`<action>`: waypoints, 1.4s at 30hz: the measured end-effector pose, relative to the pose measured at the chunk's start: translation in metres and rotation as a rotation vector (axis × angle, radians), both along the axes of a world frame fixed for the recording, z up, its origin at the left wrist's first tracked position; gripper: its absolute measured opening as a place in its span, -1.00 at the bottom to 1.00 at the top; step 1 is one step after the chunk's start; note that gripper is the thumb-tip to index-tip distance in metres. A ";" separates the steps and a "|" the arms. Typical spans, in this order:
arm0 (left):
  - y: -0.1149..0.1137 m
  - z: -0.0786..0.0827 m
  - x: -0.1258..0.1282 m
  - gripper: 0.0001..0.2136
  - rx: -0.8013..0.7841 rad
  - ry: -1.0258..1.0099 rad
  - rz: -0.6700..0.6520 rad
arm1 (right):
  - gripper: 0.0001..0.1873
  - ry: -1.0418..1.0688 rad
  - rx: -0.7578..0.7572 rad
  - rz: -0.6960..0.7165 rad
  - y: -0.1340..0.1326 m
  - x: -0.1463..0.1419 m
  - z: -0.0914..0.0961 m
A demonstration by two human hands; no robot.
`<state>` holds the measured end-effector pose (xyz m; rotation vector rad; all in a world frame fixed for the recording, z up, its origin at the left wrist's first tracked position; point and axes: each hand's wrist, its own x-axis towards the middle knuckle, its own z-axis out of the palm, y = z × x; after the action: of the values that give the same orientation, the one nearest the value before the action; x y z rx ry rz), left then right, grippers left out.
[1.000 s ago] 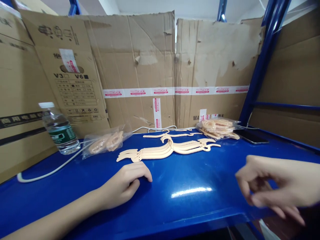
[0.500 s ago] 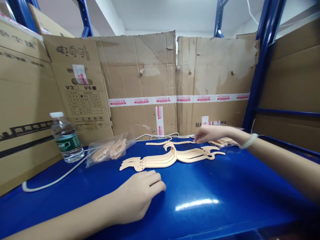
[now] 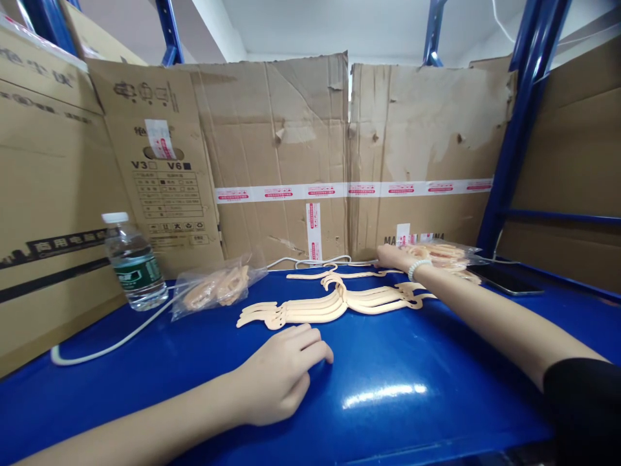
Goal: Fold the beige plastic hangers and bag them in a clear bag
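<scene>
My left hand (image 3: 286, 372) hovers low over the blue shelf, in front of the hangers, with loosely bent fingers apart and nothing in them. Several cream folding hangers (image 3: 315, 307) lie stacked in the middle, hooks toward the back. Behind them lies a single cream hanger (image 3: 310, 276), its right end close to my right hand. Stretched to the back of the shelf, my right hand (image 3: 394, 257) is beside a clear bag of cream hanger parts (image 3: 439, 254). Its fingertips point away and are partly hidden, so I cannot make out a grip.
On the left stand a water bottle (image 3: 136, 265) and a second clear bag (image 3: 216, 288) of cream parts. A white cable (image 3: 107, 349) runs along the left and back. A dark phone (image 3: 507, 279) lies right. Cardboard (image 3: 281, 155) walls the back; blue posts (image 3: 514, 142) rise behind.
My right hand has reached farther back, and its forearm has swung inward, uncovering the phone and more of the right bag. My left hand has shifted slightly right. The hangers lie as before.
</scene>
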<state>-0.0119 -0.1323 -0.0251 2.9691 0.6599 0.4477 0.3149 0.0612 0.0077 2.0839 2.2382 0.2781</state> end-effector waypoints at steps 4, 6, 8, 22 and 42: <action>0.000 0.000 0.000 -0.58 -0.019 -0.024 0.005 | -0.68 0.011 0.008 0.045 0.000 -0.001 0.000; 0.000 0.000 0.000 -0.58 -0.024 -0.024 0.009 | -0.73 0.015 0.000 0.090 -0.003 0.000 0.003; 0.000 0.000 0.000 -0.57 -0.026 -0.022 0.013 | -0.83 0.025 -0.003 0.151 -0.008 0.001 0.009; -0.004 0.002 0.002 -0.60 -0.094 -0.104 -0.004 | -0.92 0.223 0.166 0.494 -0.052 0.011 0.041; 0.000 -0.007 0.022 -0.62 -1.003 -0.915 0.225 | -0.89 1.168 -0.341 0.911 -0.174 -0.111 -0.010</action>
<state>0.0099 -0.1326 -0.0318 1.5312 0.7565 1.0051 0.2039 -0.1124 -0.0026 0.9109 3.2837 -1.5295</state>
